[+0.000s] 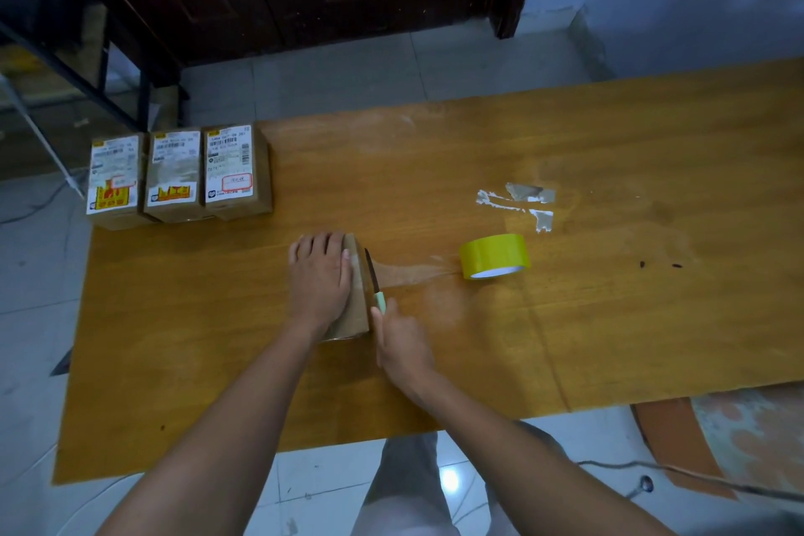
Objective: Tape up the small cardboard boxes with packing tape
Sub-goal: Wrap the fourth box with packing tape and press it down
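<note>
A small cardboard box (357, 309) lies in the middle of the wooden table (609, 318). My left hand (319, 274) lies flat on its top, fingers straight, pressing it down. My right hand (402, 344) grips a small knife (374, 279) with a pale green handle, its dark blade lying along the box's right edge. A clear strip of tape (417, 272) stretches from the box to the yellow tape roll (495, 255), which lies on the table to the right.
Three labelled cardboard boxes (178, 176) stand side by side at the table's far left corner. Torn tape scraps (528, 200) stick to the tabletop beyond the roll. A round stool (748, 440) and a cable are at lower right.
</note>
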